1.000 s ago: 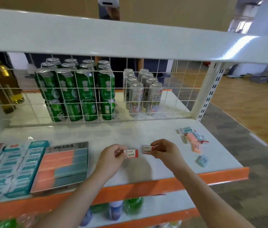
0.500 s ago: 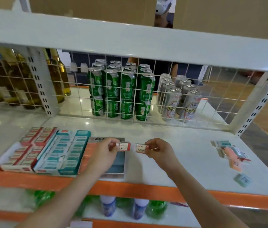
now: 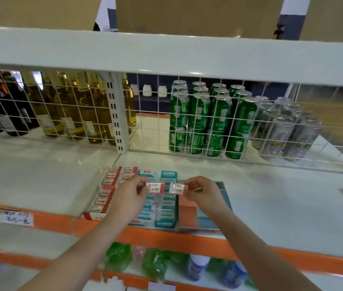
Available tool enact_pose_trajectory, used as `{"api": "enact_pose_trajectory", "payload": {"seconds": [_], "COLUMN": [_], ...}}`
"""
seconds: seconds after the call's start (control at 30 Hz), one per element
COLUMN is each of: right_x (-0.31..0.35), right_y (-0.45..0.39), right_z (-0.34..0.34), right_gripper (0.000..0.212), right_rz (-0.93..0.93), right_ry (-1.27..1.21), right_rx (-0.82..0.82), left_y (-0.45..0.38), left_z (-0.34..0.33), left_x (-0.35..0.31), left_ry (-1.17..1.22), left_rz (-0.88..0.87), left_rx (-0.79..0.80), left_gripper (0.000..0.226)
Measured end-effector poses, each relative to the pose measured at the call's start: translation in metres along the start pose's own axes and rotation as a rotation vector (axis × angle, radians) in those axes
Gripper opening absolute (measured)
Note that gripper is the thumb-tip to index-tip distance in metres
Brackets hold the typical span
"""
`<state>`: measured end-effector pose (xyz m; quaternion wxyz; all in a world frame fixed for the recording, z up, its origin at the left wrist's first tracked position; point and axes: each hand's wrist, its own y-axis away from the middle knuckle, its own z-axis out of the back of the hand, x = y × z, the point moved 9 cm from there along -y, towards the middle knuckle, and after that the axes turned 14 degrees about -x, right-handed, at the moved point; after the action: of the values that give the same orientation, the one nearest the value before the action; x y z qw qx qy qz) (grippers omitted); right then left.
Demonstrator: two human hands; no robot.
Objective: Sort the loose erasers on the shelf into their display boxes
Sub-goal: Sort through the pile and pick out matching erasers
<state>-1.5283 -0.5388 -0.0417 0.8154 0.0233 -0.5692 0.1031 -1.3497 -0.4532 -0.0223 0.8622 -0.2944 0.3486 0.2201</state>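
White shelf (image 3: 271, 196) with an orange front lip carries three display boxes side by side near the edge: red-label box (image 3: 107, 190), teal box (image 3: 162, 208), orange-and-blue box (image 3: 206, 215). Left hand (image 3: 130, 194) pinches a red-and-white eraser (image 3: 156, 187) and right hand (image 3: 203, 192) pinches a second eraser (image 3: 178, 188), both held just above the teal box. Step in hand looks like carry-to-box; next, likely lower each into a free red-label slot, minding the wire grille (image 3: 208, 127) behind, with bare shelf to the right.

Green cans (image 3: 210, 122), silver cans (image 3: 288, 131), bottles (image 3: 69, 103) behind wire grid (image 3: 94, 114).
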Motion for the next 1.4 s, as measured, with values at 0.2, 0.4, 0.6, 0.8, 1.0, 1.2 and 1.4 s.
{"api": "enact_pose_trajectory", "payload": {"seconds": [0.2,0.4,0.6,0.8,1.0,1.2,1.4], "right_x": [0.019,0.036,0.041,0.046,0.047,0.058,0.066], "right_y": [0.005,0.006,-0.001,0.002,0.004,0.006,0.003], "right_z": [-0.061,-0.108,-0.119,-0.139,-0.153,-0.157,-0.163], "right_gripper": [0.014,0.01,0.008,0.015,0.029,0.034,0.019], "right_rz": [0.032,0.066,0.04,0.138,0.251,0.392,0.474], "right_ry": [0.04,0.126,0.098,0.229,0.435,0.543,0.607], "right_rx": [0.054,0.095,0.12,0.166,0.169,0.19,0.195], "left_y": [-0.022,-0.034,-0.041,-0.044,-0.04,-0.039,-0.042], "left_z": [0.048,0.069,0.069,0.07,0.06,0.051,0.036], "left_x": [0.05,0.092,0.098,0.102,0.091,0.085,0.081], "left_ry": [-0.023,-0.062,-0.087,-0.131,-0.162,-0.215,-0.368], "left_rz": [0.057,0.132,0.109,0.052,-0.088,-0.158,-0.257], "left_rx": [-0.084,-0.118,-0.125,-0.119,0.03,0.118,0.272], "left_gripper": [0.018,0.017,0.019,0.02,0.025,0.033,0.05]}}
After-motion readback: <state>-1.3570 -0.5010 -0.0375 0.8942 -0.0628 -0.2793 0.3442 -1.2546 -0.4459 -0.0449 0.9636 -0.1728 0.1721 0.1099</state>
